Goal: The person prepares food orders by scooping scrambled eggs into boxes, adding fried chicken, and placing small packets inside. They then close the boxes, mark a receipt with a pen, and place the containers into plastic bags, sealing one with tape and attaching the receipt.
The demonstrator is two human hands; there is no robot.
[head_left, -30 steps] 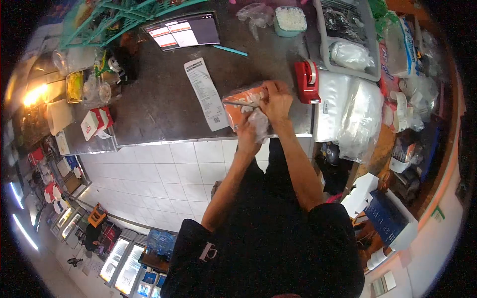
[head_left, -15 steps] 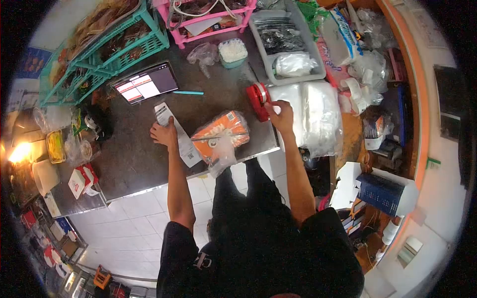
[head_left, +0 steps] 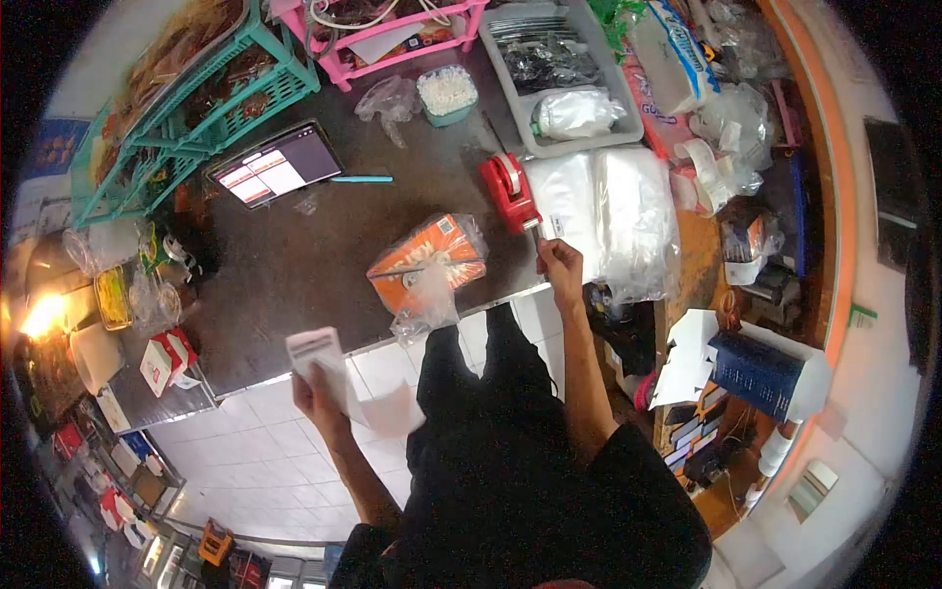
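Observation:
My left hand (head_left: 319, 402) is closed on a long white paper receipt (head_left: 322, 349), held off the front edge of the table with its lower part curling over the floor. Just below the red tape dispenser (head_left: 508, 194), my right hand (head_left: 562, 267) is pinched on a short strip of tape (head_left: 539, 245) running from the dispenser's front end. Between the hands, near the table edge, lies an orange box (head_left: 407, 275) wrapped in a clear plastic bag, whose gathered end hangs over the edge.
A tablet (head_left: 277, 167) with a lit screen and a blue pen (head_left: 363, 180) lie farther back. Stacked clear plastic bags (head_left: 638, 216) sit right of the dispenser, below a grey bin (head_left: 631, 123). A green tub (head_left: 451, 116) stands before a pink rack (head_left: 339, 74).
My left hand has lifted the receipt off the table and brought it toward me. My right hand has moved from the dispenser's side to below its front end, drawing out tape.

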